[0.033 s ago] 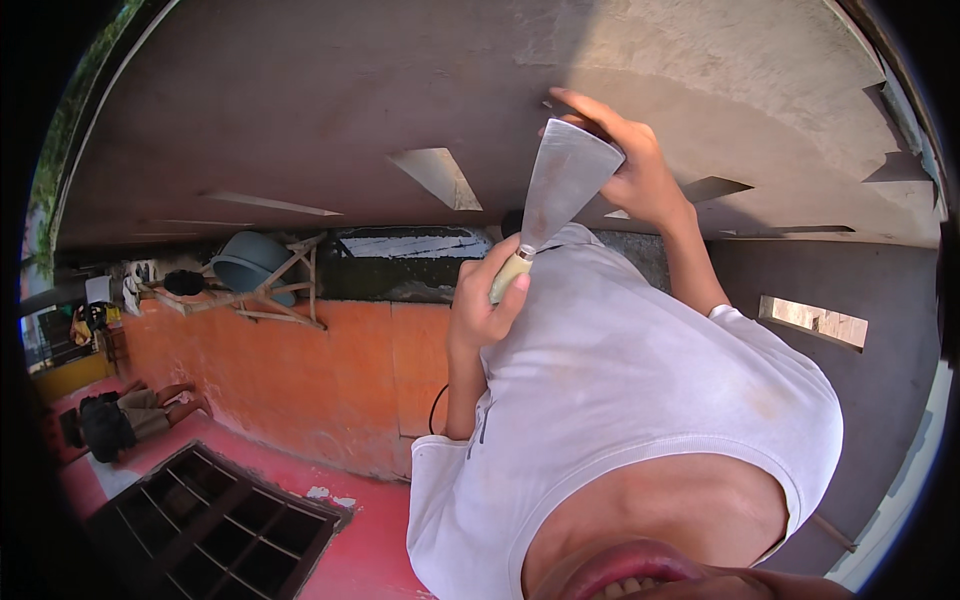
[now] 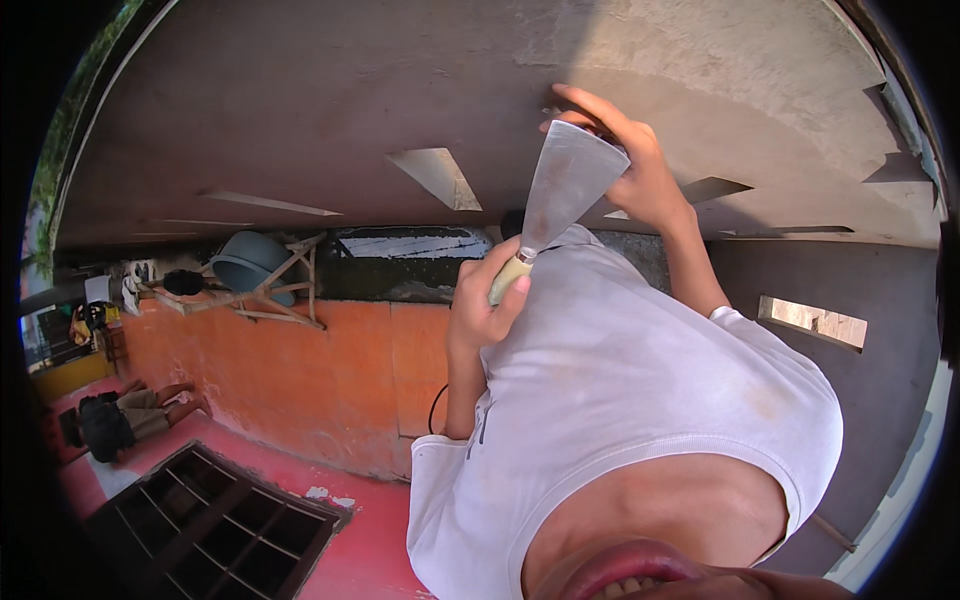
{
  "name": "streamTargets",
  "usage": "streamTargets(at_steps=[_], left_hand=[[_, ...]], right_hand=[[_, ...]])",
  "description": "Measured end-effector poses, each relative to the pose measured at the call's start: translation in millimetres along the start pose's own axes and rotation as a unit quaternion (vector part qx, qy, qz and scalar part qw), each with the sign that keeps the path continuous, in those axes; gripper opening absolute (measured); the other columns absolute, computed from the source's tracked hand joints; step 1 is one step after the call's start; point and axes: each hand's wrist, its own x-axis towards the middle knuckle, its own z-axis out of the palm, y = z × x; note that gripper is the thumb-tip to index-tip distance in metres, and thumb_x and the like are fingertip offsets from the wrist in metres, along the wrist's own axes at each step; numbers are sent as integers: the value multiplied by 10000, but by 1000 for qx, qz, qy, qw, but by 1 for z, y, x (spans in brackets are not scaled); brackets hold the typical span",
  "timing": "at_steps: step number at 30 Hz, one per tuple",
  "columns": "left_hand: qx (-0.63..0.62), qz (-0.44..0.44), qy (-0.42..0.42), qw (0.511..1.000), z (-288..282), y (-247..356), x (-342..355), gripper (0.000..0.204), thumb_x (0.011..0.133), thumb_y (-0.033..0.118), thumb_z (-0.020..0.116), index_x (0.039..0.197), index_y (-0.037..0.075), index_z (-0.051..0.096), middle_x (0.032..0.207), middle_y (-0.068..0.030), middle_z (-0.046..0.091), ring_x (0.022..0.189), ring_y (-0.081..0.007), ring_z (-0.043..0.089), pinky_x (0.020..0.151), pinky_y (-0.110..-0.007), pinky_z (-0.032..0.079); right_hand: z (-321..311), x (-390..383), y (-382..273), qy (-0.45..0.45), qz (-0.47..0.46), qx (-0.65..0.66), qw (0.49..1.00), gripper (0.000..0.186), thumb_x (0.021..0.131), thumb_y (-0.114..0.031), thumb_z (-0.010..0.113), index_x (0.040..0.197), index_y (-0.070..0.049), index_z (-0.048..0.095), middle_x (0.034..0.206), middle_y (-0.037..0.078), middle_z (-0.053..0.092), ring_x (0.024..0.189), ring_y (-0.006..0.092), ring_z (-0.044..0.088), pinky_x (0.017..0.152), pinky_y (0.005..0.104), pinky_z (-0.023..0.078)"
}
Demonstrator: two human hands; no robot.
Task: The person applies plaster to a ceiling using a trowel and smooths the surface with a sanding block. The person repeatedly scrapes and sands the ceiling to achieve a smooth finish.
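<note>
My left hand [image 2: 486, 300] is closed around the pale handle of a wide-bladed scraper [image 2: 572, 178]. Its flat, flared metal blade slants up and to the right, with faint brownish marks near the handle. Behind the blade's far right corner is my right hand [image 2: 645, 165], its fingers stretched out toward the grey plastered wall [image 2: 480, 70]. The blade covers part of that palm, and I cannot tell whether hand and metal touch.
Slanted openings, one of them a pale slot [image 2: 440, 175], cut the grey wall. At left a blue-grey basin [image 2: 250, 262] rests by a wooden frame [image 2: 295, 275] along an orange wall [image 2: 290, 370]. Another person [image 2: 110, 425] is lower left, near a barred window [image 2: 215, 520].
The scraper's blade has tipped very slightly to the right, and my right hand's fingers have shifted a little. My left hand keeps its hold on the handle.
</note>
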Motion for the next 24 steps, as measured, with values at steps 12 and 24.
streamTargets(at_steps=[12, 24], left_hand=[[-138, -34, -9, 990, 24, 8, 22, 471, 1027, 172, 530, 1425, -78, 498, 618, -21, 545, 548, -105, 526, 551, -284, 407], [-232, -45, -61, 970, 63, 2, 43, 519, 1095, 267, 479, 1484, -65, 388, 686, -32, 564, 630, -99, 497, 612, -278, 393]], right_hand=[[-3, -17, -10, -79, 137, 297, 942, 390, 1068, -255, 551, 1323, 31, 623, 924, 63, 683, 792, 94, 613, 612, 276, 482], [26, -6, -18, 181, 153, 183, 954, 337, 1117, -340, 566, 1085, -13, 640, 883, 4, 672, 762, 49, 586, 648, 241, 475]])
